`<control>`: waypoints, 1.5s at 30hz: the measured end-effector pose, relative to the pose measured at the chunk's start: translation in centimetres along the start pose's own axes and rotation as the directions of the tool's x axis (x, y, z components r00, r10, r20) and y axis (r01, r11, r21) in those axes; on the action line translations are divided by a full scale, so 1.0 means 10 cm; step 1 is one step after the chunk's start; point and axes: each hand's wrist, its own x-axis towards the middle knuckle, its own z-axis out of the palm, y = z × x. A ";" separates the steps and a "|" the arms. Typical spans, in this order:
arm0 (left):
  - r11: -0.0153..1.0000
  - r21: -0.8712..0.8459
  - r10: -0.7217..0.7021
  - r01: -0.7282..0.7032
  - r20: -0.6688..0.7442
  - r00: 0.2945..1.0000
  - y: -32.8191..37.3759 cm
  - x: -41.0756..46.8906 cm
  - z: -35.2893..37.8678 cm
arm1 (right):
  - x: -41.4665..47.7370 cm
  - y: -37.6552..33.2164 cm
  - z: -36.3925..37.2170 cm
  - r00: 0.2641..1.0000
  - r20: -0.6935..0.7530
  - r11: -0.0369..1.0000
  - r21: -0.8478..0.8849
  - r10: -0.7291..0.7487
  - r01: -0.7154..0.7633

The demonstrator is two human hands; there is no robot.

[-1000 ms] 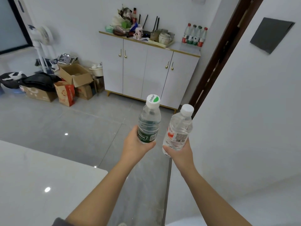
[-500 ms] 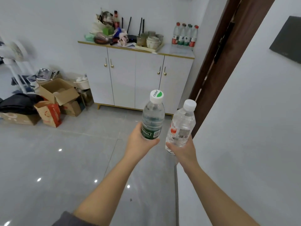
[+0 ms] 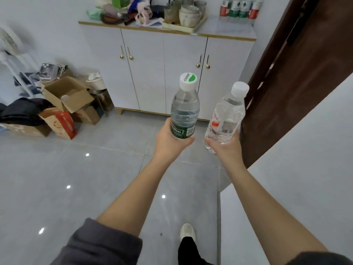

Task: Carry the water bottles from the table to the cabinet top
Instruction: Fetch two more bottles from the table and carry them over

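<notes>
Above the grey floor (image 3: 57, 188), near the cabinet (image 3: 168, 73), the left hand (image 3: 168, 142) grips a green-labelled bottle (image 3: 184, 109); the right hand (image 3: 227, 148) grips a clear, red-marked bottle (image 3: 225, 115), both white-capped and upright.

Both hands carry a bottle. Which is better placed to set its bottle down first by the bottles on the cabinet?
Probably the right hand: its bottle lines up with the bare right end of the cabinet top, beside the standing bottles; the left hand faces the tray.
</notes>
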 end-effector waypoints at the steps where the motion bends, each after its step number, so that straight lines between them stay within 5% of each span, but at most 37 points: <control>1: 1.000 0.002 -0.014 0.014 0.002 1.000 -0.01 0.16 0.05 | 0.15 0.02 0.02 1.000 0.001 1.000 -0.002 0.015 -0.015; 29: 0.993 0.106 -0.071 0.054 0.162 0.984 0.12 4.09 0.91 | 3.92 -0.05 0.93 0.988 -0.092 0.988 -0.071 0.127 -0.134; 45: 0.998 0.061 -0.034 0.032 0.034 0.999 0.74 6.20 1.95 | 6.51 -0.33 0.79 1.000 -0.007 0.999 -0.041 0.027 -0.028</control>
